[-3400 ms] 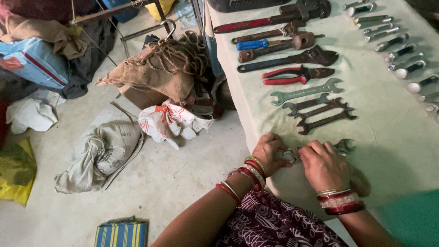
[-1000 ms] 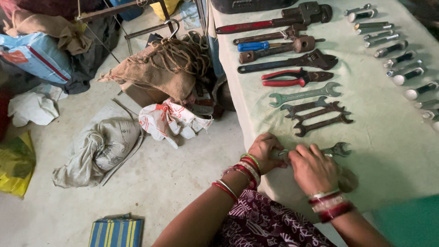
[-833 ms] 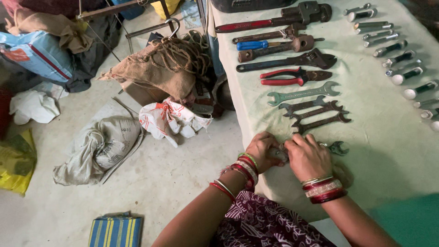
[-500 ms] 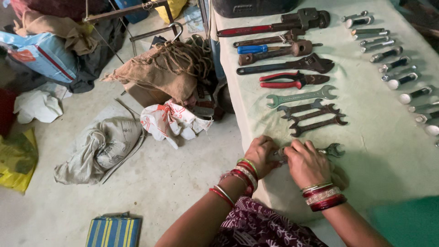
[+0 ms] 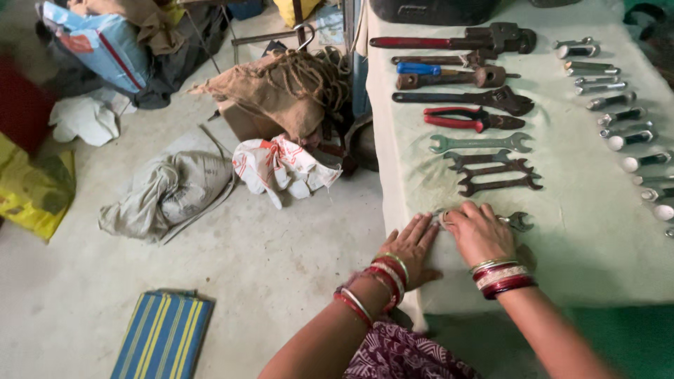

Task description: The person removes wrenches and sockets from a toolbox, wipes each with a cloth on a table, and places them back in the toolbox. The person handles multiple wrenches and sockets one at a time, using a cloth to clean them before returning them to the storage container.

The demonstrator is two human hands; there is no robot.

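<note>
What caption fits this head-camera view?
Both hands, left hand and right hand, rest on a wrench beside tools laid in rows.

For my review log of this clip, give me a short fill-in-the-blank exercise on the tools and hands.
1. The right hand covers a ____ lying on the pale cloth.
2. The pliers have ____ handles.
3. The left hand rests ____ on the cloth's edge.
4. A striped ____ mat lies on the floor.

Missing words: wrench; red; flat; blue
</note>
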